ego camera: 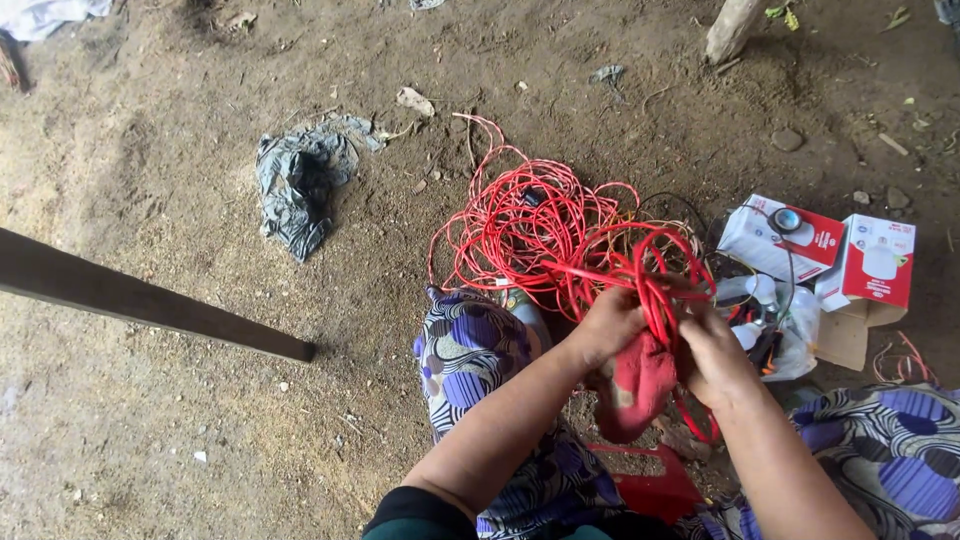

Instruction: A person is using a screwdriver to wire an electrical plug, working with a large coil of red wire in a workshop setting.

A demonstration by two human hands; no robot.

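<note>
Left hand (607, 325) and right hand (712, 352), fingers clamped on red wire loops (655, 290) over a red cloth (637, 382). Rest of the red wire tangle (530, 225) lies on dirt just beyond. Right side: clear bag (790, 335) of fittings, two red-white boxes (845, 250). Left: dark beam (150, 297), grey rag (300, 180), open ground.

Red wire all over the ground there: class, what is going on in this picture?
A person crouches on a dirt floor over a tangled heap of red wire. The left hand and right hand both grip a bunched loop of that wire, with a red cloth hanging between them. To the right lie two red and white boxes and a clear plastic bag. A crumpled grey rag lies apart on the left.
</note>
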